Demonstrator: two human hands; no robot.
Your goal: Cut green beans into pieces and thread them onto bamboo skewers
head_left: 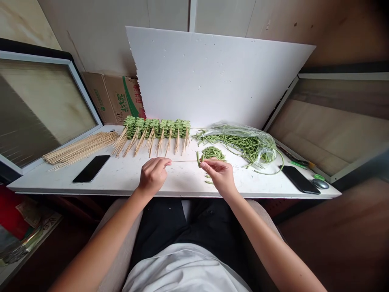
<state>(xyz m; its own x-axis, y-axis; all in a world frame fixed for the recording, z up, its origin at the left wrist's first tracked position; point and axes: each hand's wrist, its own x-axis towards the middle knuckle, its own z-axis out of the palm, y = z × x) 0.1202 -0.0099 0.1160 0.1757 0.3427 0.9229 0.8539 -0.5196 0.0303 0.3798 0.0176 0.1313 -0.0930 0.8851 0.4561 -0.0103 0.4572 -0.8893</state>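
Left hand (152, 175) pinches the butt of a thin pale bamboo skewer (182, 161); right hand (219, 175) pinches short green bean pieces (199, 158) at its tip, just beside the cut-bean heap (213, 153). Skewer probably light, stiff, snappable, best held at its ends; beans soft.

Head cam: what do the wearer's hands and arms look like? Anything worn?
Left hand and right hand are bare: no gloves, rings or watch visible. Both arms are uncovered to the frame edge, no sleeve in view. White top below.
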